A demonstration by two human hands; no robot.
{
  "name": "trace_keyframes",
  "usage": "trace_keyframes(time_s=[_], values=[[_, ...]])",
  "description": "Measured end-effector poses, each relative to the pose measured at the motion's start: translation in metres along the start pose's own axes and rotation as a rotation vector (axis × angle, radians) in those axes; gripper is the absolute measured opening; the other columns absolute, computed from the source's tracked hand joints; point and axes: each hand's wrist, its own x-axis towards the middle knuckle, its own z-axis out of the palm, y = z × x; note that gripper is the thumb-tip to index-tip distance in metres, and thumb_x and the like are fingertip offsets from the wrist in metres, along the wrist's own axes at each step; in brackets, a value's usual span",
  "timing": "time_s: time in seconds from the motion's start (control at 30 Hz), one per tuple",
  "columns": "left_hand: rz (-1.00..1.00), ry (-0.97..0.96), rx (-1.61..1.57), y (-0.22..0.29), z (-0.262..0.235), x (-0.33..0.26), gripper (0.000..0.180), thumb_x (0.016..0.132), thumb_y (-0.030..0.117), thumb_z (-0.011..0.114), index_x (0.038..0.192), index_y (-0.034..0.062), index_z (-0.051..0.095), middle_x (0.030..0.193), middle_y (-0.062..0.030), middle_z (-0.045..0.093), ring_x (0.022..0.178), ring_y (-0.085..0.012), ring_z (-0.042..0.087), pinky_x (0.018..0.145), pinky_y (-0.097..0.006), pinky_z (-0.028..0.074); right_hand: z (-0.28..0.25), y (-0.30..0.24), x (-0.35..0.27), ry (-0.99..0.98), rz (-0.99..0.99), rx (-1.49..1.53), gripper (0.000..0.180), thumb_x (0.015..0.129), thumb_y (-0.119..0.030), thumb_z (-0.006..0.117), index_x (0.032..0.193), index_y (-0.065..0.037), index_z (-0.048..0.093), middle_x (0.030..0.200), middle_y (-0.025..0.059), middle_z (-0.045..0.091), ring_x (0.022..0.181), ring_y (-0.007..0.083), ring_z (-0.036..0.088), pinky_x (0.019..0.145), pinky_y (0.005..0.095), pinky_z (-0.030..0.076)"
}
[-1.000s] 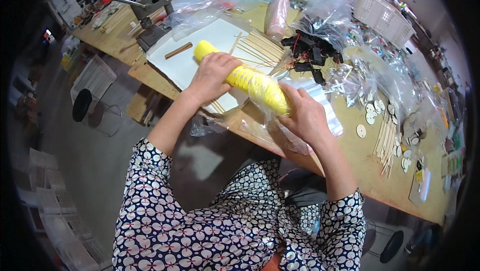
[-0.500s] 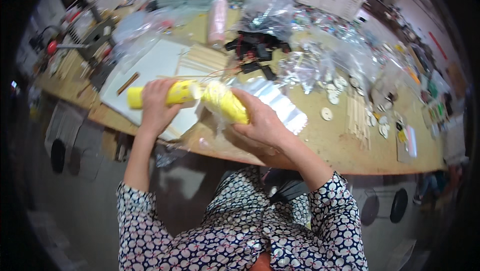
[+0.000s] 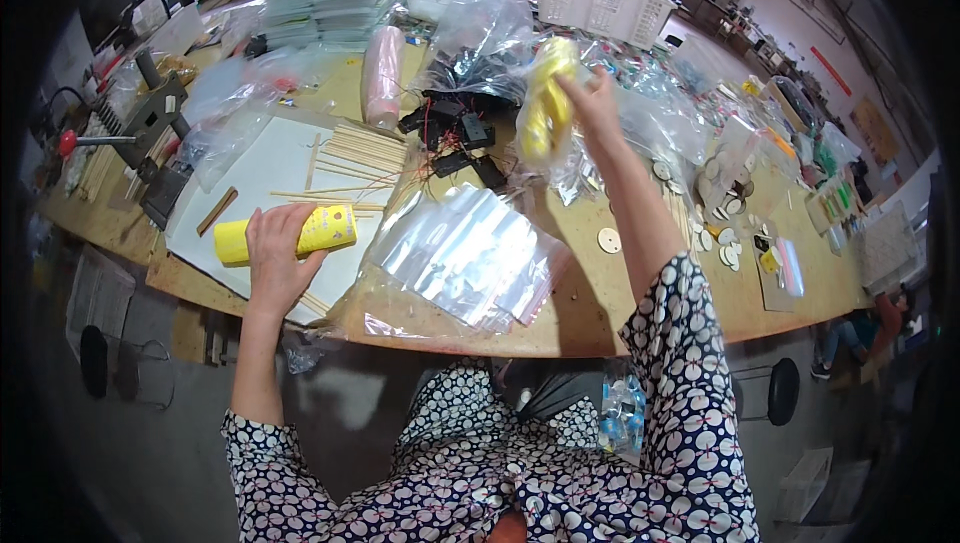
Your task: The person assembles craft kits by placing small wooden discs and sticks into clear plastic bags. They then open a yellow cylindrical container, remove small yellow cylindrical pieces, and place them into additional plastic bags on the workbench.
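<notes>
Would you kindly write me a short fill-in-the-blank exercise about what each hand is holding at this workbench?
1. The left hand grips a ____ cylinder lying over the white sheet.
2. The right hand lifts a clear plastic ____ of yellow pieces above the table.
3. The thin wooden ____ lie on the white sheet beside the pink roll.

Missing words: yellow; bag; sticks

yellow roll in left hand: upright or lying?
Lying: the left hand grips the yellow roll sideways, low over the white sheet.
</notes>
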Motion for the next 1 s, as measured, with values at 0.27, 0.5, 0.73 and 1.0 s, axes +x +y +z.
trace_keyframes(time_s=[0.27, 0.5, 0.73, 1.0], values=[[0.074, -0.036, -0.069, 0.002, -0.004, -0.011, 0.064, 0.069, 0.021, 0.078, 0.129, 0.0115, 0.056, 0.125, -0.0112, 0.058, 0.120, -0.0321, 0.052, 0.112, -0.054, 0.028, 0.061, -0.013, -0.129, -0.448, -0.292, -0.135, 0.064, 0.083, -0.022, 0.075, 0.138, -0.004, 0.049, 0.136, 0.0173, 0.055, 0.127, 0.0283, 0.052, 0.105, 0.0404, 0.040], [-0.390, 0.414, -0.031, -0.038, -0.029, -0.014, 0.044, 0.085, 0.020, 0.071, 0.122, 0.0041, 0.056, 0.122, -0.0172, 0.061, 0.115, -0.0365, 0.053, 0.101, -0.044, 0.042, 0.125, -0.022, -0.225, -0.770, -0.626, -0.421, 0.075, 0.078, -0.022, 0.078, 0.142, -0.004, 0.043, 0.133, 0.0198, 0.054, 0.123, 0.0360, 0.052, 0.103, 0.0462, 0.041], [-0.660, 0.143, -0.579, -0.075, -0.023, -0.031, 0.023, 0.094, 0.024, 0.066, 0.100, 0.0024, 0.061, 0.086, -0.0043, 0.067, 0.079, -0.0168, 0.061, 0.074, -0.029, 0.047, 0.158, -0.005, -0.223, -0.777, -0.572, -0.520, 0.064, 0.082, -0.023, 0.074, 0.138, -0.007, 0.047, 0.121, 0.0189, 0.060, 0.113, 0.0371, 0.056, 0.097, 0.0468, 0.043], [-0.361, 0.486, -1.195, -0.001, -0.081, -0.015, 0.010, 0.100, 0.013, 0.056, 0.094, 0.0057, 0.059, 0.091, 0.0039, 0.059, 0.086, -0.0030, 0.051, 0.081, -0.020, 0.041, 0.100, -0.061, -0.255, -0.692, -0.591, -0.265, 0.065, 0.075, -0.017, 0.074, 0.132, 0.001, 0.048, 0.099, 0.0185, 0.057, 0.093, 0.0372, 0.057, 0.081, 0.0443, 0.048]])
